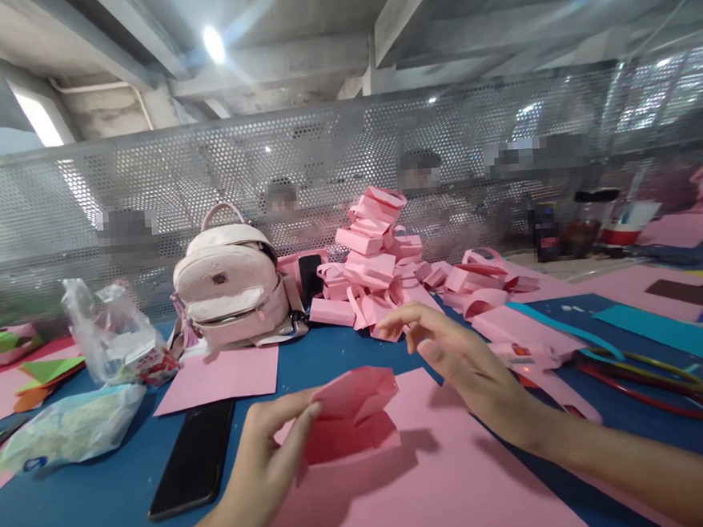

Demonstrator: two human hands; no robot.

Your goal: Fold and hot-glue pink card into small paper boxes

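My left hand (267,454) pinches a small folded pink paper piece (351,414) by its left edge, holding it just above a large flat pink sheet (440,490) on the blue table. Up and to the right of the piece hovers my right hand (463,360), its fingers spread and holding nothing. Behind my hands rises a tall pile of folded pink paper pieces (375,254).
A black phone (193,459) lies left of my left hand. A pale backpack (232,284) stands behind a smaller pink sheet (218,379). Plastic bags (113,336) sit at the left. Coloured strips and rings (641,368) lie at the right. A perforated metal screen (344,160) closes the far side.
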